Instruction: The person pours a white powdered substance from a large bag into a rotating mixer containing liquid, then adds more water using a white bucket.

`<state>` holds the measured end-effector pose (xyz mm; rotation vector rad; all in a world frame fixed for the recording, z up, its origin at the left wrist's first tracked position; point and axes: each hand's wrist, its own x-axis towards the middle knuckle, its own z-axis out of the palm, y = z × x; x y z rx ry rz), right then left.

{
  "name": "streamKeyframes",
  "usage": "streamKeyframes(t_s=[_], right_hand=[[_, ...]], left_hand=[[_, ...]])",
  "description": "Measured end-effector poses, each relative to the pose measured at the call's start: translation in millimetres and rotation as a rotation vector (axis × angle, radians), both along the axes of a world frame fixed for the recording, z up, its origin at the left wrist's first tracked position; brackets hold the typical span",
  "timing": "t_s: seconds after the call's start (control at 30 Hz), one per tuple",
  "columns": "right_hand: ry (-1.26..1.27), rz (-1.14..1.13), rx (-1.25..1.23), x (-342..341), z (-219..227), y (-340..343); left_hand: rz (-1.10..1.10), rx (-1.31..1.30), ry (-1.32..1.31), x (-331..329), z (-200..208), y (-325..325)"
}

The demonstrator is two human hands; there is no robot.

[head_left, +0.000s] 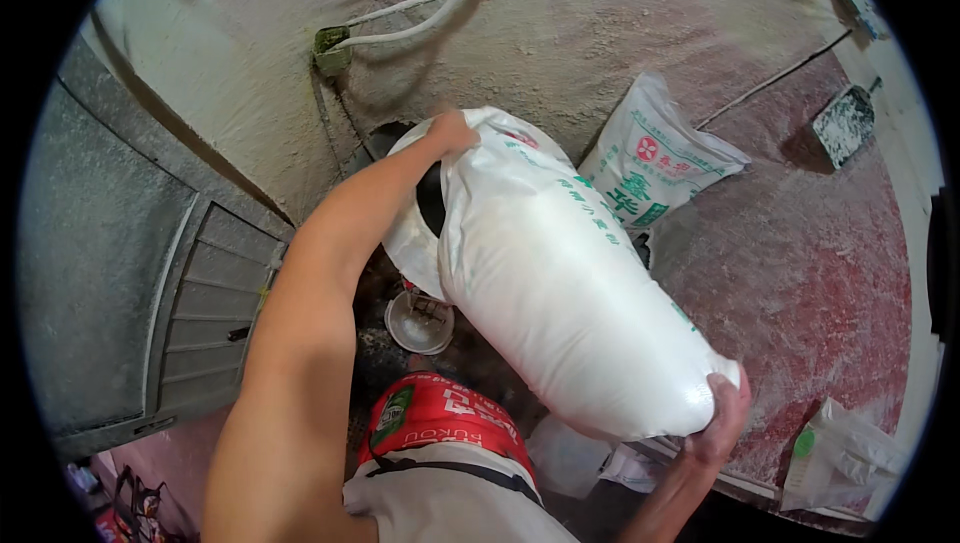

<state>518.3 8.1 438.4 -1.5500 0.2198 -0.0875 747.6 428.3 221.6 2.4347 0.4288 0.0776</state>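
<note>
A large, full white sack (580, 293) with green and red print lies slantwise in front of me. My left hand (455, 133) is closed on its far end, gripping the bunched material. At the near right end, my right hand (725, 418) grips the sack's bottom corner from the side and below. The far end rests over a pale round rim (412, 251) with a dark opening showing at its left. Most of that rim is hidden under the sack, and I cannot tell whether the sack's mouth is open.
Another white printed sack (665, 158) stands behind, against the dusty wall. A white bucket (420, 323) sits below the rim. At left is a grey metal door (215, 293). A small wall box (332, 51) carries a white cable. A clear plastic bag (840, 458) lies at lower right.
</note>
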Motion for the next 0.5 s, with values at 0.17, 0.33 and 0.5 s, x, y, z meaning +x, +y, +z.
streamKeyframes(t_s=[0.17, 0.33, 0.5], right_hand=[[-0.089, 0.032, -0.101, 25.9, 14.7, 40.8], [-0.162, 0.138, -0.1, 46.9, 23.7, 85.7], [-0.165, 0.062, -0.115, 75.0, 17.2, 86.1]], left_hand=[[-0.128, 0.094, 0.078, -30.2, -41.2, -0.1], [-0.139, 0.036, -0.012, -58.1, -41.2, 12.1], [-0.143, -0.401, -0.461, -98.9, 41.5, -53.8]])
